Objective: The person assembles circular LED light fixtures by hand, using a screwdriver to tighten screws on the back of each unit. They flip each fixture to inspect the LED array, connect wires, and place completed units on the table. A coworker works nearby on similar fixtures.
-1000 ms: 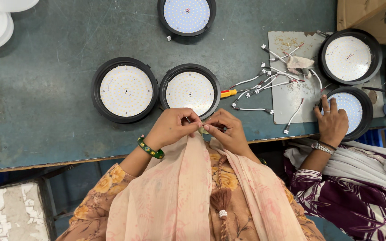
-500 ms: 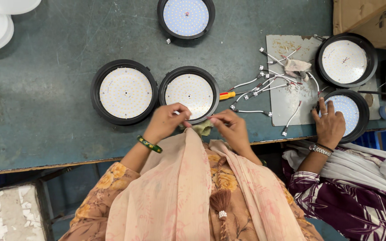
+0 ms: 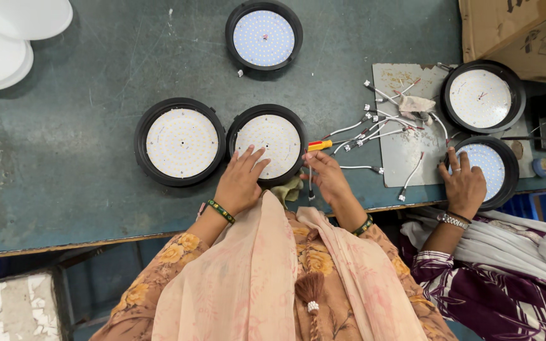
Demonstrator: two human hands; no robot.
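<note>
While left hand [image 3: 240,183] lies flat, unclenched, on rigid round LED downlight [image 3: 266,145]: right hand [image 3: 327,180] pinches thin wire [image 3: 309,186]; best lifted by black rim

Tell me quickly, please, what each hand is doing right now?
Left hand: open, fingers flat on the round lamp.
Right hand: closed on a thin wire.
</note>
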